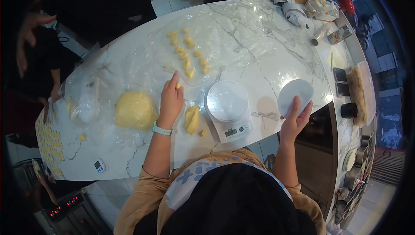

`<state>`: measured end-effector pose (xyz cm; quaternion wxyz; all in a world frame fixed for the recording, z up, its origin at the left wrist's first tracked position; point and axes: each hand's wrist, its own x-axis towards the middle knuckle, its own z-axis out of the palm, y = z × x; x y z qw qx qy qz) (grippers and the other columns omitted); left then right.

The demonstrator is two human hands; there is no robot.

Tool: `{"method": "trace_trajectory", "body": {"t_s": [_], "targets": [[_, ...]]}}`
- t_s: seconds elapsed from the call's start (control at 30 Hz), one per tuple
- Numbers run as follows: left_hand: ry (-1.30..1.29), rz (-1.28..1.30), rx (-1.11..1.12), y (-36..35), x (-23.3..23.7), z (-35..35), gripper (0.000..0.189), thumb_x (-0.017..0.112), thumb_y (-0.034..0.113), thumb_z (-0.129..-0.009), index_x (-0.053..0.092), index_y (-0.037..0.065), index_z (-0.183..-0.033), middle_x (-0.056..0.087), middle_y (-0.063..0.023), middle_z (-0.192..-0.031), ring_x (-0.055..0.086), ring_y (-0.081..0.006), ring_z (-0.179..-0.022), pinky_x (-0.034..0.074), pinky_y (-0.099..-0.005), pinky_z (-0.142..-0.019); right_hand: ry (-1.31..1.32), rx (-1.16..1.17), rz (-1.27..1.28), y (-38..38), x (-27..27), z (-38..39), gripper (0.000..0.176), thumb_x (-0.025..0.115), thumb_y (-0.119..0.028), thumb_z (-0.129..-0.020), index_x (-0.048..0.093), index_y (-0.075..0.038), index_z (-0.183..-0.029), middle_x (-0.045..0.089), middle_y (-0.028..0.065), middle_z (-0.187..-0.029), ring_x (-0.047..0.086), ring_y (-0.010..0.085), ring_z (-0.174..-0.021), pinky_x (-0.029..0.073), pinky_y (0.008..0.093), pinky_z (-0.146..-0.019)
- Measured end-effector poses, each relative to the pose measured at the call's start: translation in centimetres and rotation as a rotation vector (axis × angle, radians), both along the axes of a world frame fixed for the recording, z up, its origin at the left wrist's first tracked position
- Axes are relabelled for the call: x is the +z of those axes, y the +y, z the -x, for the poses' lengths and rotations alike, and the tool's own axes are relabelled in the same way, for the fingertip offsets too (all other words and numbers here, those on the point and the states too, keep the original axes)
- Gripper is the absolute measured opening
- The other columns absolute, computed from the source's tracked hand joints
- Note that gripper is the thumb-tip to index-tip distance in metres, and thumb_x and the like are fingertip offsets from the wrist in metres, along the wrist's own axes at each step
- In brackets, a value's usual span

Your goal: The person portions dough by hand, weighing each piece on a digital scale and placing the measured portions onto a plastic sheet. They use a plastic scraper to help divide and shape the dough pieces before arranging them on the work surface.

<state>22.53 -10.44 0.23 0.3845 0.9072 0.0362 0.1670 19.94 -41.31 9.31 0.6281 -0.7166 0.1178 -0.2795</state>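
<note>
My left hand (pixel 171 101), with a pale green watch on its wrist, has its index finger stretched forward and holds a small dough piece (pixel 178 85) by the thumb. In my right hand (pixel 295 119) is a white oval dough scraper (pixel 295 95), raised to the right of the kitchen scale (pixel 228 105). Between left hand and scale lie a long dough lump (pixel 191 119) and a tiny dough bit (pixel 202 133). Ahead, several dough pieces (pixel 179 50) rest in rows on a plastic sheet. To the left, a large yellow dough mass (pixel 136 110) sits under clear plastic.
A digital timer (pixel 100 165) lies near the marble table's front edge. Many small dough pieces (pixel 49 148) cover the far left end. Another person's hand (pixel 28 40) shows at upper left. Cups, a black container (pixel 349 110) and a long clear box (pixel 362 92) line the right side.
</note>
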Motion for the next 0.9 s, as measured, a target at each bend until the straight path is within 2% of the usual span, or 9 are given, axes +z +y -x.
{"method": "trace_trajectory", "body": {"t_s": [0.23, 0.3, 0.43, 0.53, 0.6, 0.7, 0.77, 0.83, 0.9], "targets": [[0.195, 0.186, 0.136, 0.1, -0.5, -1.5, 0.025, 0.06, 0.007, -0.082, 0.061, -0.003, -0.105, 0.064, -0.0158, -0.09, 0.058, -0.0279, -0.096, 0.045, -0.0354, -0.082, -0.017, 0.03, 0.01, 0.0, 0.3, -0.1, 0.027, 0.054, -0.029, -0.094, 0.05, -0.006, -0.107, 0.054, 0.0013, -0.08, 0.05, 0.0049, -0.057, 0.034, 0.019, -0.038], [-0.094, -0.227, 0.019, 0.7, -1.3, -1.6, 0.029, 0.059, 0.009, -0.085, 0.058, -0.002, -0.112, 0.063, -0.0159, -0.101, 0.056, -0.0311, -0.099, 0.043, -0.0368, -0.085, -0.015, 0.003, 0.019, -0.3, 0.4, -0.1, 0.027, 0.053, -0.029, -0.094, 0.05, -0.006, -0.107, 0.054, 0.0012, -0.08, 0.05, 0.0048, -0.058, 0.034, 0.0189, -0.038], [-0.149, -0.745, 0.116, -0.1, -1.2, -0.1, 0.035, 0.055, 0.01, -0.087, 0.052, 0.0, -0.121, 0.058, -0.0188, -0.113, 0.054, -0.0339, -0.104, 0.043, -0.0398, -0.087, -0.009, -0.001, 0.022, -0.3, 0.6, -0.3, 0.027, 0.053, -0.029, -0.094, 0.05, -0.006, -0.106, 0.054, 0.0011, -0.08, 0.05, 0.0048, -0.058, 0.034, 0.0189, -0.038], [-0.115, -0.579, 0.059, 0.2, -1.0, 1.5, 0.04, 0.053, 0.012, -0.09, 0.045, 0.001, -0.127, 0.052, -0.0219, -0.12, 0.051, -0.0359, -0.109, 0.042, -0.0404, -0.087, -0.018, 0.018, -0.005, 0.3, 1.0, -0.5, 0.028, 0.053, -0.031, -0.094, 0.05, -0.005, -0.107, 0.054, 0.0014, -0.081, 0.05, 0.0047, -0.059, 0.033, 0.0189, -0.038], [-0.042, 0.058, 0.069, 0.0, 0.5, 4.0, 0.04, 0.059, 0.017, -0.087, 0.048, 0.0, -0.121, 0.055, -0.0209, -0.115, 0.052, -0.0346, -0.105, 0.041, -0.0413, -0.085, 0.01, 0.151, -0.001, 1.1, 1.4, -0.3, 0.025, 0.053, -0.025, -0.094, 0.051, -0.004, -0.108, 0.055, 0.0013, -0.083, 0.051, 0.0049, -0.063, 0.039, 0.0183, -0.045], [0.166, 0.193, 0.057, -2.8, 2.4, 8.4, 0.047, 0.07, 0.02, -0.079, 0.049, 0.0, -0.117, 0.056, -0.0174, -0.109, 0.053, -0.0329, -0.098, 0.042, -0.0395, -0.082, -0.041, 0.483, 0.233, 3.2, -1.2, -0.3, 0.026, 0.058, -0.011, -0.091, 0.048, 0.0, -0.112, 0.062, 0.007, -0.081, 0.06, 0.0101, -0.067, 0.045, 0.0262, -0.049], [0.094, 0.084, 0.077, -3.5, 1.1, 10.5, 0.045, 0.074, 0.017, -0.075, 0.053, 0.001, -0.112, 0.058, -0.0148, -0.103, 0.056, -0.0298, -0.093, 0.045, -0.0371, -0.081, 0.372, 0.874, 0.427, 6.5, 0.8, 0.5, 0.031, 0.058, -0.016, -0.09, 0.045, 0.0, -0.114, 0.058, 0.0129, -0.058, 0.061, 0.0226, -0.052, 0.045, 0.0325, -0.048], [0.021, -0.025, 0.096, -3.6, -0.2, 12.0, 0.044, 0.078, 0.014, -0.071, 0.056, 0.003, -0.108, 0.06, -0.0121, -0.098, 0.058, -0.0267, -0.088, 0.048, -0.0348, -0.08, 0.207, 1.096, 0.683, 9.5, -0.5, 0.6, 0.034, 0.057, -0.02, -0.088, 0.044, -0.005, -0.115, 0.056, 0.02, -0.058, 0.059, 0.0387, -0.059, 0.045, 0.0454, -0.051], [-0.057, 0.048, 0.118, -3.4, -1.1, 13.2, 0.035, 0.078, 0.011, -0.069, 0.061, 0.002, -0.099, 0.061, -0.011, -0.098, 0.059, -0.026, -0.088, 0.048, -0.0357, -0.08, 0.274, 1.183, 0.769, 11.8, -1.7, 0.2, 0.03, 0.057, -0.021, -0.089, 0.044, -0.005, -0.111, 0.059, 0.0186, -0.064, 0.059, 0.0392, -0.06, 0.044, 0.0471, -0.053]]}}
